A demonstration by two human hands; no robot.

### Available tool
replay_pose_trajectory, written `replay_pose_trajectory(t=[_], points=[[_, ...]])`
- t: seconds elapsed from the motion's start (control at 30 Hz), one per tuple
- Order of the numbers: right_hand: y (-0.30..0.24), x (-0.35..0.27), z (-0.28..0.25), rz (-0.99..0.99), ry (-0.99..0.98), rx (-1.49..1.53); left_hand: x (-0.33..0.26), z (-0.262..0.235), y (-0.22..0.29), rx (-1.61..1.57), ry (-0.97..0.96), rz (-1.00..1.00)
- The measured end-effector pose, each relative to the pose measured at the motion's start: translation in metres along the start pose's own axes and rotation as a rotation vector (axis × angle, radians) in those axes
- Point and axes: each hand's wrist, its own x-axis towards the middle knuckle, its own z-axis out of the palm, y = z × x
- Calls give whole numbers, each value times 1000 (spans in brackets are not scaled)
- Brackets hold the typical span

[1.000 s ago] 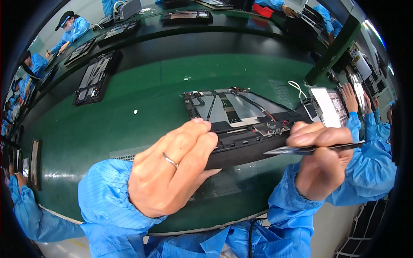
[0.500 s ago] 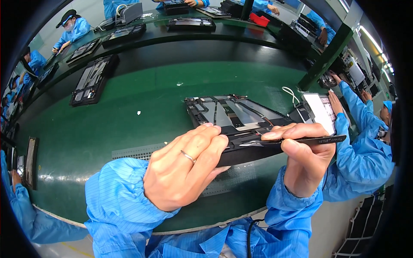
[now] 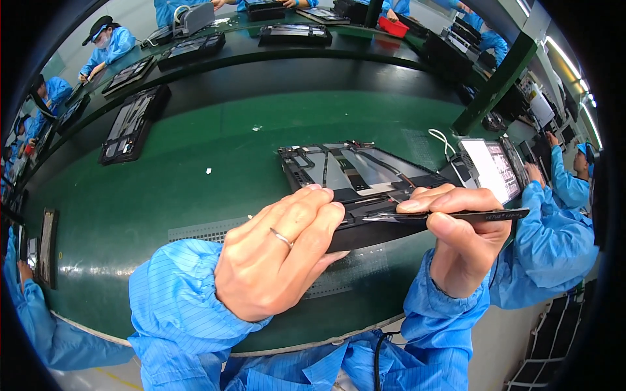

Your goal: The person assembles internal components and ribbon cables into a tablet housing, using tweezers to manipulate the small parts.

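Note:
In front of me an opened tablet-like device [image 3: 375, 171], with grey panels and dark ribbon cables, lies in a black tray [image 3: 381, 236] raised along its near side. My left hand [image 3: 277, 251], a ring on one finger, is closed over the tray's near left part. Its fingertips press on top, and its thumb shows below the near side. In my right hand [image 3: 466, 234] is a pair of black tweezers [image 3: 486, 216], pinched between thumb and fingers. The tips point left over the device's near edge; whether they grip anything is too small to tell.
A green bench [image 3: 130, 221] spreads around the tray. A similar device in a black tray [image 3: 134, 124] lies at the far left, and more stand on the belt behind. A green post [image 3: 495, 88] and a white sheet [image 3: 481, 171] are on the right. Co-workers in blue sit around.
The tray at the far left has shifted left and nearer; one on the far belt has slid right. A co-worker's arm at right has drawn back. My hands keep nearly the same pose.

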Motion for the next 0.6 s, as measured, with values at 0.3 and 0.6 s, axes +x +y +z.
replay_pose_trajectory(t=[0.3,0.6], points=[[4,3,8,-35,-39,31,-2,-7,-8,-7,-4,12],[3,1,17,-44,-50,15,-7,-12,-10,-13,2,12]])
